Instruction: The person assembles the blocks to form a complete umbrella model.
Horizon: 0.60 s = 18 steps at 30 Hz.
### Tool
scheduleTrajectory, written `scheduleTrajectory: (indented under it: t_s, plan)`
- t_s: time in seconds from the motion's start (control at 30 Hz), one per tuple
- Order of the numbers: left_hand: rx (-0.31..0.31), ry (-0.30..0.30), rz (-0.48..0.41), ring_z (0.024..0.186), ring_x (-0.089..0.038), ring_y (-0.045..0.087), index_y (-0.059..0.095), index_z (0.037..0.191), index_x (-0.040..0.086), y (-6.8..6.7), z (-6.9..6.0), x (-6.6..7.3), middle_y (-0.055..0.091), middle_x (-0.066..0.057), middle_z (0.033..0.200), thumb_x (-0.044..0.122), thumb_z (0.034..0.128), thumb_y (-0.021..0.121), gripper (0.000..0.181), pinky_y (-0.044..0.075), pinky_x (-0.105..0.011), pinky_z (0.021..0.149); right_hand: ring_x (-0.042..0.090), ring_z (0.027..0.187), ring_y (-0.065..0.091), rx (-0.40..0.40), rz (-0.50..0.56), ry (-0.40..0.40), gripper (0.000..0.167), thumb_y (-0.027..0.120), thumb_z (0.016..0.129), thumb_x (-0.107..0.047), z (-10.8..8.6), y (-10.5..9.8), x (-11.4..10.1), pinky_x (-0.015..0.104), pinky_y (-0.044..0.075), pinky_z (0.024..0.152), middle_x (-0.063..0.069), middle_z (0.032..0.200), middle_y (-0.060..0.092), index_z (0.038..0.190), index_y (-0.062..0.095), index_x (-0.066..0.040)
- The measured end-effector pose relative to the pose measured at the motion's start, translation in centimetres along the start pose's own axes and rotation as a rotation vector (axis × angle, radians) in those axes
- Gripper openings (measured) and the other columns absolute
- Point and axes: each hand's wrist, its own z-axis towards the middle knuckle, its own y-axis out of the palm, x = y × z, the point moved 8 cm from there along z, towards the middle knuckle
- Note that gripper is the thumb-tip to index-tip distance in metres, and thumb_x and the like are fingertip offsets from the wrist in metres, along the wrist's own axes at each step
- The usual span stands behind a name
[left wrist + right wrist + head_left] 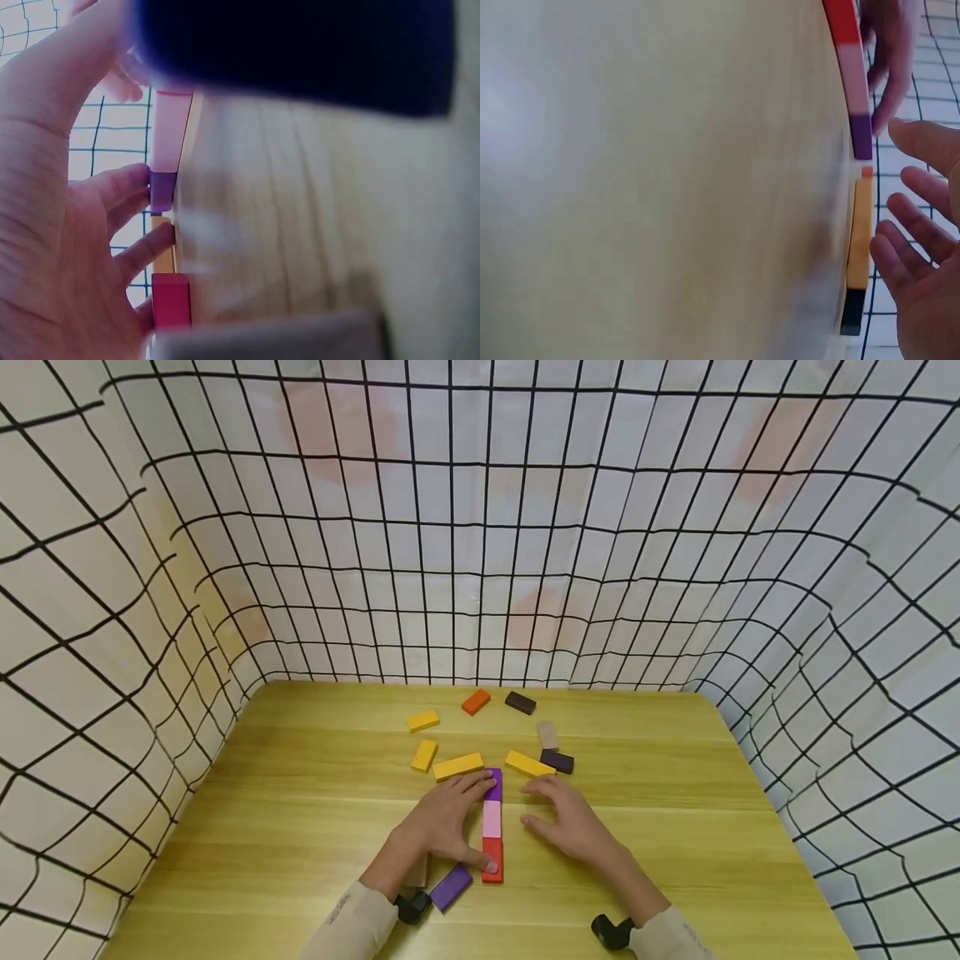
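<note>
Pale cloth sleeves (352, 922) enter along the bottom edge. Left hand (446, 820), spread, touches the straight row of smooth oblong blocks (492, 818), lower centre, on the wood-grained desk (675, 793); right hand (572, 828), loosely curved, holds nothing.

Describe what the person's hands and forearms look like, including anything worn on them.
The left hand and right hand are ungloved. The left sleeve and right sleeve are pale cream; each carries small dark markings, too small to read. At the wrists sit a left black device and a right black device, both small and chunky. No cables show.
</note>
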Motion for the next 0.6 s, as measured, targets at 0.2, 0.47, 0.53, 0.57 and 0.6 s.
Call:
scheduleTrajectory:
  t_s: [0.2, 0.47, 0.53, 0.57, 0.6]
  plan:
    - [0.000, -0.004, -0.012, 0.154, -0.028, 0.032, 0.028, 0.165, 0.023, 0.0, -0.2, -0.1, 0.025, 0.003, 0.172, 0.087, 0.0618, 0.073, 0.129, 0.036, -0.055, 0.121, 0.028, 0.130, 0.057, 0.039, -0.079, 0.025, 0.044, 0.081, 0.090, -0.029, 1.3, -1.0, 0.9, 0.054, 0.048, 0.111, 0.001, 0.136, 0.061, 0.130, 0.068, -0.015]
    - [-0.009, -0.009, -0.008, 0.156, -0.026, 0.029, 0.025, 0.165, 0.025, 0.4, -0.2, -0.3, 0.021, 0.006, 0.173, 0.087, 0.0626, 0.073, 0.129, 0.034, -0.054, 0.123, 0.032, 0.131, 0.056, 0.037, -0.082, 0.044, 0.049, 0.080, 0.091, -0.026, 2.6, -1.2, 1.4, 0.054, 0.046, 0.112, 0.009, 0.140, 0.059, 0.135, 0.065, -0.011]
    - [-0.003, -0.004, -0.006, 0.155, -0.026, 0.030, 0.025, 0.165, 0.025, 0.3, -0.2, -0.3, 0.021, 0.006, 0.172, 0.087, 0.0627, 0.073, 0.129, 0.034, -0.054, 0.122, 0.032, 0.133, 0.055, 0.037, -0.100, 0.044, 0.052, 0.079, 0.091, -0.027, 2.9, -1.2, 1.6, 0.054, 0.046, 0.114, 0.010, 0.142, 0.057, 0.138, 0.063, -0.010]
    - [-0.002, -0.001, -0.006, 0.155, -0.026, 0.030, 0.025, 0.165, 0.024, 0.3, -0.2, -0.2, 0.021, 0.006, 0.172, 0.087, 0.0628, 0.073, 0.129, 0.035, -0.054, 0.122, 0.033, 0.134, 0.054, 0.038, -0.112, 0.041, 0.054, 0.079, 0.092, -0.027, 3.0, -1.1, 1.7, 0.053, 0.045, 0.114, 0.010, 0.143, 0.057, 0.140, 0.062, -0.009]
    - [0.000, 0.002, -0.004, 0.155, -0.027, 0.031, 0.025, 0.165, 0.024, 0.3, -0.1, -0.2, 0.022, 0.005, 0.172, 0.087, 0.0628, 0.073, 0.129, 0.035, -0.054, 0.122, 0.033, 0.134, 0.054, 0.039, -0.124, 0.033, 0.055, 0.079, 0.092, -0.027, 3.2, -1.1, 1.7, 0.054, 0.045, 0.114, 0.011, 0.143, 0.056, 0.141, 0.061, -0.009]
